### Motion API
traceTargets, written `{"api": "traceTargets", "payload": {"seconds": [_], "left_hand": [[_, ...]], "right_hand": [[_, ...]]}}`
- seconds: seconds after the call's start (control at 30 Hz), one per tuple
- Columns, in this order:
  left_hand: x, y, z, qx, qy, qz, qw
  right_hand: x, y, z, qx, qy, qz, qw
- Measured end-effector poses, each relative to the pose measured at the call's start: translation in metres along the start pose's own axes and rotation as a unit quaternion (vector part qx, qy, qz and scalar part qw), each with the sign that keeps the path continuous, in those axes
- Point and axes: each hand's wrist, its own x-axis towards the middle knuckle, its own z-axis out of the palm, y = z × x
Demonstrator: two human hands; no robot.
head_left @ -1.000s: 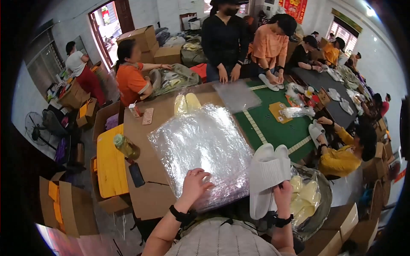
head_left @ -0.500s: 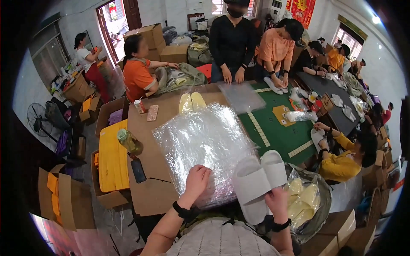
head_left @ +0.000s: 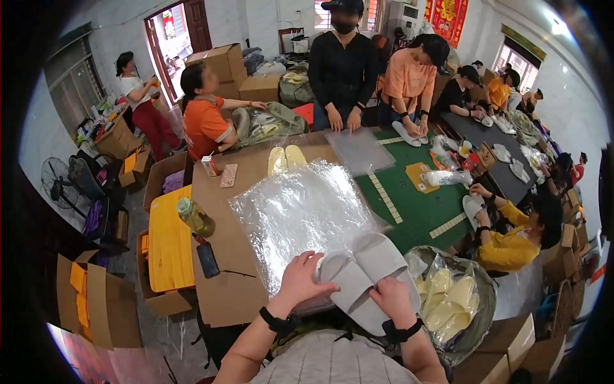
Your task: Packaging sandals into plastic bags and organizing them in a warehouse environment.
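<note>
A pair of white slide slippers [head_left: 358, 272] lies over the near right corner of a stack of clear plastic bags [head_left: 300, 214]. My right hand [head_left: 392, 299] is closed on the slippers near their straps. My left hand [head_left: 300, 280] is at the slippers' left edge, thumb and fingers spread apart, with the thumb by the slipper; firm contact is unclear. Beyond the bags stands a pair of pale yellow slippers [head_left: 286, 159]. To the right, an open sack [head_left: 483, 320] holds several yellow slippers [head_left: 448, 301] in clear wrapping.
A phone [head_left: 208, 259] and a bottle [head_left: 195, 217] are on the cardboard-topped table [head_left: 233, 291] at left. Opposite, a person in black [head_left: 345, 70] rests both hands near flat plastic sheets [head_left: 360, 150]. At right, a person in yellow [head_left: 511, 237] handles a white slipper. Cartons [head_left: 112, 301] stand at left.
My right hand has brought the white slippers leftward over the bags, turning them. My left hand has shifted right toward them, its fingers spreading.
</note>
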Motion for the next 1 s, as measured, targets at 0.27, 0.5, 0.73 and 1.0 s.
{"api": "traceTargets", "payload": {"seconds": [0.27, 0.5, 0.73, 1.0], "left_hand": [[-0.007, 0.007, 0.008, 0.015, 0.074, 0.11, 0.991], [-0.007, 0.03, -0.004, -0.005, 0.115, 0.222, 0.968], [-0.015, 0.045, -0.011, -0.048, 0.089, 0.245, 0.964], [-0.028, 0.042, -0.028, -0.147, 0.044, 0.258, 0.954]], "right_hand": [[0.007, 0.002, 0.004, 0.009, -0.014, 0.005, 1.0], [0.023, -0.011, 0.002, 0.081, -0.04, 0.058, 0.994], [0.052, -0.029, 0.028, 0.131, -0.057, 0.061, 0.988], [0.11, -0.046, 0.067, 0.109, 0.014, -0.057, 0.992]]}}
